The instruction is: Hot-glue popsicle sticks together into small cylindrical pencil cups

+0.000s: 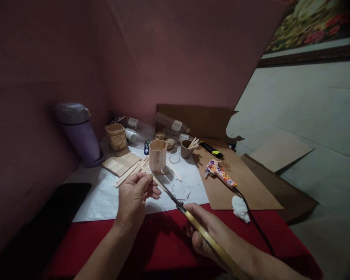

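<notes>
My left hand (135,194) pinches a craft stick (155,179) between thumb and fingers, above the white paper. In my right hand (205,229) is a pair of scissors (198,225) with brass-coloured handles and dark blades. The blade tips point up and left and meet the end of the stick; whether they cut into it I cannot tell. Just beyond the hands stands a round cup made of craft sticks (158,157). Loose craft sticks (128,174) lie left of it, beside a banded bundle of sticks (121,163).
A patterned glue gun (220,173) lies on cardboard (245,190) at right, near a yellow-black cutter (211,149) and crumpled tissue (240,209). Behind are a small pot (187,149), plastic bottles (170,121) and a carved-looking container (116,137). A purple tumbler (81,136) stands at left.
</notes>
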`<state>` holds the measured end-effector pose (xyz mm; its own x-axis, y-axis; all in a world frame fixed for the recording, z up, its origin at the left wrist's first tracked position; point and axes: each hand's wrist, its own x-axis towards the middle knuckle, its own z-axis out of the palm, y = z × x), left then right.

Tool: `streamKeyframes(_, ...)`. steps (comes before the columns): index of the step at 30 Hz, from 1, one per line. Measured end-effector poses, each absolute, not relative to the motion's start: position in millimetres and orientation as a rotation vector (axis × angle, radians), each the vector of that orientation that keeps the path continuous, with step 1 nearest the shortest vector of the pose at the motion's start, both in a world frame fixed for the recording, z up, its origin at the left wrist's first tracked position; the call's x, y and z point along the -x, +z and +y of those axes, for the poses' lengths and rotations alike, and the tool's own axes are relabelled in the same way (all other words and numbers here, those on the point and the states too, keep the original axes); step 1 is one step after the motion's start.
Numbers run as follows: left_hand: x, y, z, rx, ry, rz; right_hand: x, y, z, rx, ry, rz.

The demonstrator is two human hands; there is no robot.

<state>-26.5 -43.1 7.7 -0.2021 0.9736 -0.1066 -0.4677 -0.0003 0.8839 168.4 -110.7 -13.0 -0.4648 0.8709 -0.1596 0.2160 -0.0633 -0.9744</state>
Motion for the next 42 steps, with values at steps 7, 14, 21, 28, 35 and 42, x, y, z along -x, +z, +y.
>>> streamKeyframes(7,26.5,7.8,-43.3,-0.7,1.499,0.999,-168.6,-20.6,-110.4,1.175,1.584,-1.609)
streamKeyframes(14,27.1,8.0,-44.1,-0.722,1.504,0.974,-165.3,-1.6,-109.5,1.166,1.761,-1.516)
streamKeyframes(21,27.3,8.9,-44.4,-0.738,1.524,0.945,-159.7,7.1,-112.0,1.223,1.762,-1.44)
streamKeyframes(28,28.8,8.3,-43.1,-0.747,1.518,0.958,-163.5,-3.7,-107.6,1.263,1.701,-1.505)
streamKeyframes(35,24.9,7.0,-46.1,-0.803,1.495,0.993,-174.1,-21.4,-105.1,1.232,1.657,-1.572)
streamKeyframes(42,20.9,6.3,-44.6,-0.819,1.492,0.991,-179.7,-30.8,-105.6,1.172,1.632,-1.587)
